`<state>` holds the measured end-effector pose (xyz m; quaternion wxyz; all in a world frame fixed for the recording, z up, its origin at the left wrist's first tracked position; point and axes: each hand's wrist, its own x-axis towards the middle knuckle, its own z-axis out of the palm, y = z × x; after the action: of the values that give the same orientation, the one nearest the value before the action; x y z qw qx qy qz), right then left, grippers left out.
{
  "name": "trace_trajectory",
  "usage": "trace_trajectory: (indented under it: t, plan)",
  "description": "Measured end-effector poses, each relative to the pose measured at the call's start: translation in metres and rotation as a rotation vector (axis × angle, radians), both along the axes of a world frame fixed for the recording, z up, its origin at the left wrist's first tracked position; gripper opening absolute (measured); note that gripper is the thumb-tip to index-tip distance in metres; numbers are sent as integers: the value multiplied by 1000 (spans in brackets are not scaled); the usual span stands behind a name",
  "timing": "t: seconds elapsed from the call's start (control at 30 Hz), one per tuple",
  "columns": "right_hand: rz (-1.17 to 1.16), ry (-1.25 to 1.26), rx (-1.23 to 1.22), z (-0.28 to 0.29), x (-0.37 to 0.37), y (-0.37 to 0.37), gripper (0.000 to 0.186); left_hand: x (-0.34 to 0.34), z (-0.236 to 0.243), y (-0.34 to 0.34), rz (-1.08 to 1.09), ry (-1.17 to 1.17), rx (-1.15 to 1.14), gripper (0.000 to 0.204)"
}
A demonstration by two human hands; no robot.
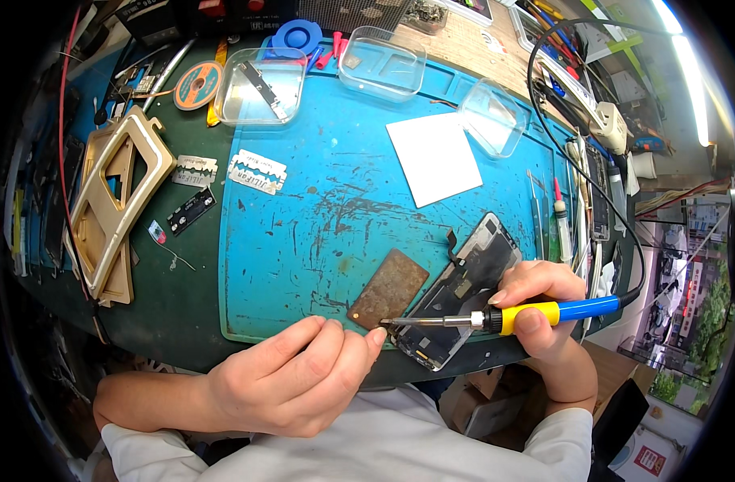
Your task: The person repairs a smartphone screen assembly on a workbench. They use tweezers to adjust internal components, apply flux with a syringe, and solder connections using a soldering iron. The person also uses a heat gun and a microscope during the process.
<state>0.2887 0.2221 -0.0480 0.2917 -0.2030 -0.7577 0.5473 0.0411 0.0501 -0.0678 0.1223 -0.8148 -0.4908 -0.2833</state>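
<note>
My right hand grips a soldering iron with a yellow and blue handle. Its tip points left and meets the lower end of a dark phone screen assembly, close to the corner of a brown metal plate. My left hand is closed, with thumb and fingertips pinched together just below that plate, near the iron's tip. Whatever lies between those fingertips is too small to make out. The screen assembly lies tilted on the blue mat, its short flex cable sticking up at the upper left edge.
Beyond the plate, a white square pad lies on the blue mat. Clear plastic boxes stand along the back. Razor blades and a beige frame lie left. Tweezers, a syringe and the iron's black cable occupy the right.
</note>
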Motion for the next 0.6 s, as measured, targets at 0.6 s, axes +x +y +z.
trace_trajectory:
  t: [0.6]
  plan:
    - [19,-3,-11,0,3,2,22,0,-1,0,5,10,9,9]
